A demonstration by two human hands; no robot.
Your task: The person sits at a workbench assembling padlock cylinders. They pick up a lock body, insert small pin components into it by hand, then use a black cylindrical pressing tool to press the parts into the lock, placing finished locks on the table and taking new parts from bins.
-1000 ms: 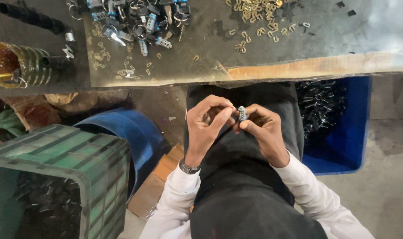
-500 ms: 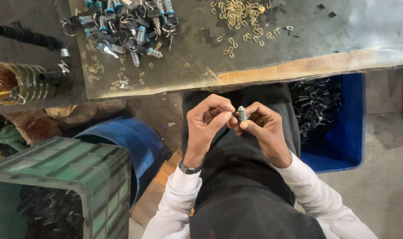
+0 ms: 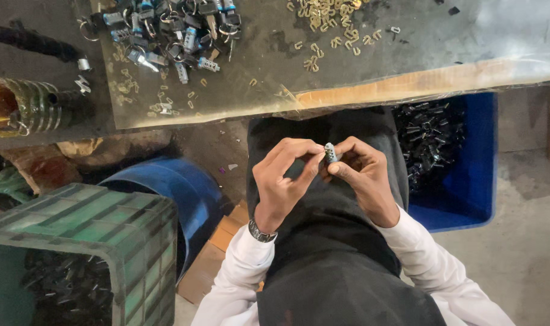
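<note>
We grip a small grey metal cylinder (image 3: 330,153) between the fingertips of our left hand (image 3: 284,178) and right hand (image 3: 359,175), both pinched on it above our lap. Beyond the hands, the table (image 3: 407,54) carries a heap of lock parts (image 3: 172,30) and brass clips (image 3: 326,18). Just right of the hands sits a blue bin (image 3: 468,181) of dark parts.

head cam | looks straight down | near the lap | workbench (image 3: 407,78) along top edge

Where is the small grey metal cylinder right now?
Head view, centre: small grey cylinder pinched between left hand and right hand, over the lap, below the table edge.
</note>
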